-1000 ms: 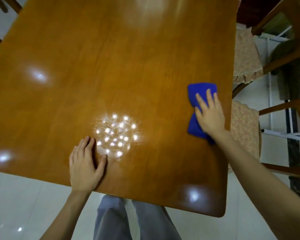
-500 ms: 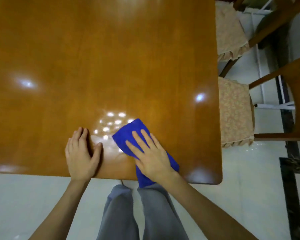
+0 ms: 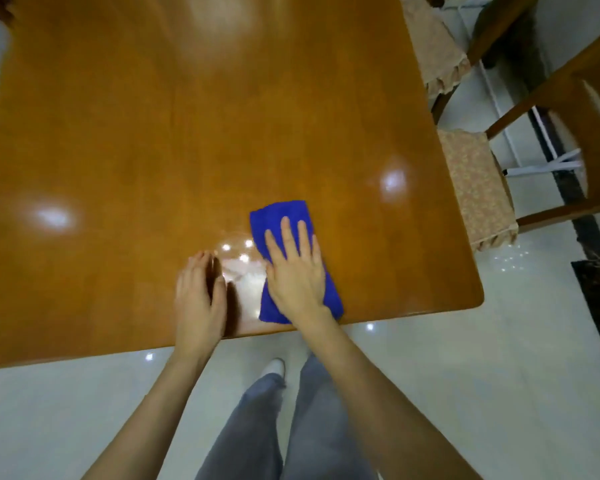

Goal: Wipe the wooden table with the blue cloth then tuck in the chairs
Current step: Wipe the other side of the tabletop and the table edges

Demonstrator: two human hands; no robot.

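Wooden table [image 3: 153, 133]: blue cloth [image 3: 278, 216] long axis near-to-far; right grip [image 3: 297, 275] flat-fingered, pressing it; left grip [image 3: 198, 299] flat, resting beside.

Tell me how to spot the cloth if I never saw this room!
Find the shiny wooden table. Near its front edge, towards the right corner, lies a folded blue cloth with the right hand pressed flat on it. It is the only bright blue thing; the left hand beside it touches bare wood.

palms down, side by side

your right hand [image 3: 297, 271] lies palm down, fingers straight and slightly spread. your left hand [image 3: 198, 299] lies just beside it, palm down too; it is blurred, so its fingers only seem straight.
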